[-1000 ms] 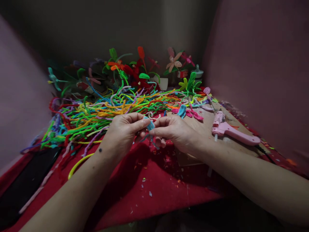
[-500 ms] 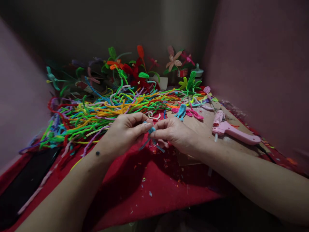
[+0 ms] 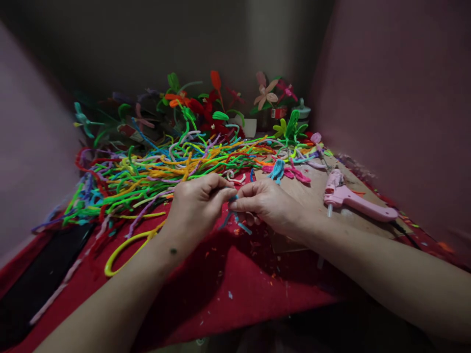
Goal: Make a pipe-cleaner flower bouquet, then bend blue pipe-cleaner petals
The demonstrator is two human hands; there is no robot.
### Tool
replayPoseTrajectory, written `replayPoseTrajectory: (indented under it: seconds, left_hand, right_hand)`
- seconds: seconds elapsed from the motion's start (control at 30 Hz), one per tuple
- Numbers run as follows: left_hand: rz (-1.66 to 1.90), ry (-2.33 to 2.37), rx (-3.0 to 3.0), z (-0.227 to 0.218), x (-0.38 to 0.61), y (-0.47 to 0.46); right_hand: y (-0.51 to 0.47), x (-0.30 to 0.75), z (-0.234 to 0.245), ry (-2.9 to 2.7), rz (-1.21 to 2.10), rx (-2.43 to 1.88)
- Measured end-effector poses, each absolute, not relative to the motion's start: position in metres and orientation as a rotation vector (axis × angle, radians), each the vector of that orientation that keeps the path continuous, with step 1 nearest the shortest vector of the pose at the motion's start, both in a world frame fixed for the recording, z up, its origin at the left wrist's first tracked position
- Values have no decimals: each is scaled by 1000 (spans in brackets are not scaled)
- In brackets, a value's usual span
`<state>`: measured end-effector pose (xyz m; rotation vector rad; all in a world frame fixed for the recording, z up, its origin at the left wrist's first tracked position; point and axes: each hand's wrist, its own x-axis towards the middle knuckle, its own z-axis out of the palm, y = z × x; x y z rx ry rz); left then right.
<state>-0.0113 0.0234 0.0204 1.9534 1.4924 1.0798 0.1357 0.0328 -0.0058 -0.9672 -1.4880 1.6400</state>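
Observation:
My left hand [image 3: 198, 206] and my right hand [image 3: 267, 203] meet above the red cloth [image 3: 235, 279], fingertips pinched together on a short light-blue pipe cleaner piece [image 3: 235, 220]. Its loose ends hang down below my fingers. Just behind my hands lies a big tangle of coloured pipe cleaners [image 3: 162, 171]. A loose yellow pipe cleaner [image 3: 125, 247] curves on the cloth by my left wrist.
A pink glue gun [image 3: 355, 198] lies on a cardboard sheet [image 3: 312, 196] to the right, with small blue and pink folded pieces [image 3: 285, 170] beside it. Finished pipe-cleaner flowers [image 3: 217, 105] stand at the back against the wall. A dark flat object [image 3: 40, 279] lies at left.
Both hands have dropped slightly and closed tighter on the blue piece, which is now mostly hidden between the fingertips. My left forearm has shifted, uncovering more of the yellow pipe cleaner.

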Motion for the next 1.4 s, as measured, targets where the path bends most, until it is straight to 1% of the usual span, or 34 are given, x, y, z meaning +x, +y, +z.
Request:
replayPoseTrajectory:
  seconds: [0.07,0.23,0.3,0.4,0.47,0.57,0.67,0.73,0.77,0.87,0.93,1.0,1.17,1.4]
  left_hand:
    - [1124,1527,1994,21,-11,23]
    - [818,1466,1597,24,-16,28]
    - [892,1519,1689,23,-15,27]
    - [1049,1587,2023,20,-11,24]
    - [1044,1574,2052,19,-11,24]
    - [957,1471,1770,23,-16,29]
    - [719,1337,1605,25,-21,34]
    - [578,1323,1686,24,-22,34]
    - [567,1335,1785,22,-22,33]
    - [698,1436,2212,18,-19,27]
    - [741,1491,2361,18,-18,26]
    - [743,1486,2269,22,-19,27]
    - [763,1429,1806,31,-21,31]
    - [727,1449,1697,30,-19,28]
  right_hand:
    - [32,136,-5,-1491,1628,-950]
    - [32,137,-10,-1538,1569,-982]
    - [34,136,-14,-1547,1565,-995]
    - [35,135,-16,-1509,1581,-1000]
    - [34,134,-13,-1461,1610,-1000]
    - [33,135,-5,-1390,1633,-962]
    - [35,137,-2,-1306,1595,-923]
    - [37,137,-3,-1298,1544,-935]
    - [37,138,-4,-1317,1506,-952]
    - [37,138,-5,-1406,1364,-1019]
    - [36,139,-5,-1419,1311,-1045]
    - [36,138,-5,-1412,1342,-1037]
    - [40,138,-8,-1439,1509,-955]
    - [37,138,-9,-1542,1357,-1038]
